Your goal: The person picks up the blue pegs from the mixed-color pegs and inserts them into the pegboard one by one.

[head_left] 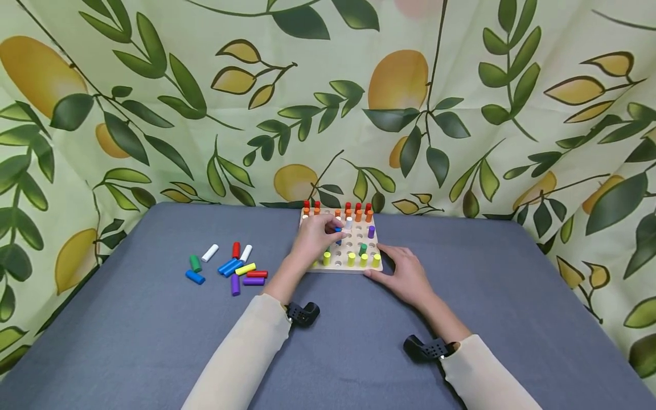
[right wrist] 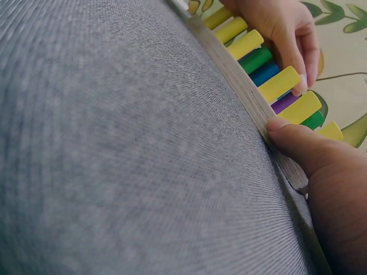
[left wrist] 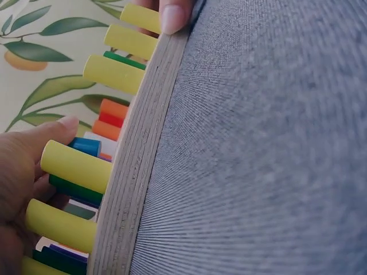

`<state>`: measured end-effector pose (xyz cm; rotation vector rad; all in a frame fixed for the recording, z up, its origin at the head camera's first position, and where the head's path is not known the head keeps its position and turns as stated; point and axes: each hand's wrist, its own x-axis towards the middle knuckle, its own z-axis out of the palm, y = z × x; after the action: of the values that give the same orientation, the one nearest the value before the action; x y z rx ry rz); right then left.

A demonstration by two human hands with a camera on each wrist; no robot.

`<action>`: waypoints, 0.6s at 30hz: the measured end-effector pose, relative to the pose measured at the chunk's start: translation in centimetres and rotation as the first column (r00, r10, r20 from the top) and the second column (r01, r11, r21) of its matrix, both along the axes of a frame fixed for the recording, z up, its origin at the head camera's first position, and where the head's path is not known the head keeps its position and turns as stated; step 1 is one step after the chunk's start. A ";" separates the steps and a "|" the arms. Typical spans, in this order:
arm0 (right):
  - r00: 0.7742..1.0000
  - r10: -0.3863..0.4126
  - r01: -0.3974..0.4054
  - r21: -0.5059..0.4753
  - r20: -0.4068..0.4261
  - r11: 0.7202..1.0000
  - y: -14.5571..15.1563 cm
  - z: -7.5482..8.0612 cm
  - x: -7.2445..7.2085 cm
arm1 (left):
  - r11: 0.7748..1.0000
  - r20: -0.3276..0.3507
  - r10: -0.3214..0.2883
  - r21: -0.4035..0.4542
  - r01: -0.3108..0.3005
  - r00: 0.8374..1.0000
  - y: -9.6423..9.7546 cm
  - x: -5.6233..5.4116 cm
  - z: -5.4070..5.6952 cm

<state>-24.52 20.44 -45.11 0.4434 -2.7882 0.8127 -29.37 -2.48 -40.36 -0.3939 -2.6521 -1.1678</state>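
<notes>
Head view: the left hand (head_left: pixel 311 236) pinches a blue peg (head_left: pixel 338 230), best kept upright; the right hand (head_left: pixel 405 274) steadyingly grips the pegboard (head_left: pixel 342 269).

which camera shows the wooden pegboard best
The head view: it looks down on the pegboard, showing its top and the pegs standing in it, though the left hand covers part. The left wrist and right wrist views show mainly its near edge, with pegs sticking out.

We saw a cream fabric backdrop (head_left: pixel 328 65), printed with green leaves (head_left: pixel 187 85) and orange fruit (head_left: pixel 398 80), hanging in soft folds behind and beside a grey-blue, cloth-covered table (head_left: pixel 143 336).
</notes>
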 end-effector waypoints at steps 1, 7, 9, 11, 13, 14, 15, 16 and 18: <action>1.000 0.001 -0.001 0.001 -0.002 1.000 -0.1 0.0 -0.1 | 1.000 0.009 -0.003 -0.009 0.003 1.000 -0.1 0.0 0.0; 1.000 -0.010 0.010 0.005 0.009 1.000 -0.1 -0.3 0.2 | 0.996 0.029 -0.045 -0.069 0.047 0.999 -0.1 0.2 0.0; 1.000 -0.009 0.009 0.003 0.005 1.000 -0.1 -0.3 0.2 | 0.996 0.007 -0.049 -0.078 0.049 0.999 -0.1 0.2 -0.1; 1.000 -0.007 0.007 0.001 -0.002 1.000 -0.1 -0.2 0.1 | 0.996 -0.008 -0.052 -0.077 0.051 0.999 -0.1 0.1 -0.1; 1.000 -0.006 0.006 0.003 -0.005 1.000 -0.2 -0.1 0.1 | 0.995 -0.018 -0.053 -0.081 0.051 0.998 -0.2 0.1 -0.1; 1.000 -0.005 0.005 0.006 -0.004 1.000 -0.2 0.0 0.1 | 0.995 -0.019 -0.053 -0.081 0.051 0.998 -0.2 0.1 -0.1; 1.000 -0.005 0.005 0.009 -0.003 1.000 -0.2 0.0 0.1 | 0.996 -0.020 -0.052 -0.080 0.051 0.998 -0.2 0.1 -0.1; 1.000 -0.004 0.004 0.012 -0.001 1.000 -0.2 0.1 0.1 | 0.996 -0.019 -0.050 -0.080 0.049 0.999 -0.3 0.1 -0.1; 1.000 -0.003 0.003 0.016 0.001 1.000 -0.2 0.2 0.0 | 0.996 -0.022 -0.044 -0.084 0.042 0.999 -0.3 0.1 -0.1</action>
<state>-24.48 20.20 -44.94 0.4414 -2.7973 0.7904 -29.28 -2.74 -40.46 -0.4786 -2.6914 -1.0595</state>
